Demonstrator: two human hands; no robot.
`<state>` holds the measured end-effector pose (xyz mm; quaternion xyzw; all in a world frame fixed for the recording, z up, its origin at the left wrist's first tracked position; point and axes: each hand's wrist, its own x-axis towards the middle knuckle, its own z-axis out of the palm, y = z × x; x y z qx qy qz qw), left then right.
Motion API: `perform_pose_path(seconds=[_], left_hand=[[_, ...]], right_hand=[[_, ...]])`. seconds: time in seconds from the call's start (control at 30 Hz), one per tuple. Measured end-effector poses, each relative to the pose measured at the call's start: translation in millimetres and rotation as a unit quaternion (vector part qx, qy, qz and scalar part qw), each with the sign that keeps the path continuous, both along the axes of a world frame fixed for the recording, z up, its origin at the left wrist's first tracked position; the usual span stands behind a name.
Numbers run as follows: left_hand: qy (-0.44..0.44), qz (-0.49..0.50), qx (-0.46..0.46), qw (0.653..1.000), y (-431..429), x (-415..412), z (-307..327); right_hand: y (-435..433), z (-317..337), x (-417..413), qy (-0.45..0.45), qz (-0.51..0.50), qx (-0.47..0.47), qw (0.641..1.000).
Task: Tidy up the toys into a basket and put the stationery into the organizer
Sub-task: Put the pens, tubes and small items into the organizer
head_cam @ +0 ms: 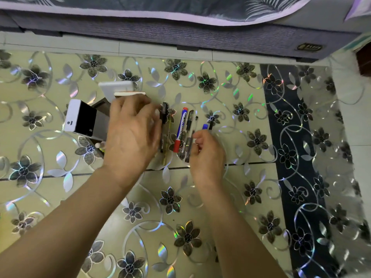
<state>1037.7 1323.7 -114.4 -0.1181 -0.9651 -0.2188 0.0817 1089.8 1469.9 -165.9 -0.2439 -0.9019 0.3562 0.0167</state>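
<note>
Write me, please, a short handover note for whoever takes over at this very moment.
The left hand hovers over the dark organizer, fingers spread, tips beside a black pen; whether it grips anything cannot be told.
The right hand has its fingers curled at the loose pens; its grip is unclear.
On the floor between the hands lie the whiteboard marker, a clear pen and a blue-capped pen.
A white-and-black box sits at the organizer's left side.
Left to do: marker and pens into the organizer. No toys or basket are in view.
</note>
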Motion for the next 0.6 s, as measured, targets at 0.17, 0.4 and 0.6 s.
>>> perform_pose_path(seconds=[0.17, 0.4, 0.6], left_hand=[[-0.112, -0.121, 0.008, 0.986, 45.6, 30.2, -25.8], [-0.224, -0.068, -0.174, 0.957, 76.8, 10.7, -82.4], [-0.233, -0.039, -0.164, 0.958, 86.7, 4.3, -88.3]], right_hand=[[24.6, -15.0, -5.0, -0.078, 0.036, 0.073, 0.994], [25.8, -34.0, -23.0, -0.142, 0.133, 0.178, 0.965], [13.6, -41.6, -24.7, -0.14, 0.078, 0.147, 0.976]])
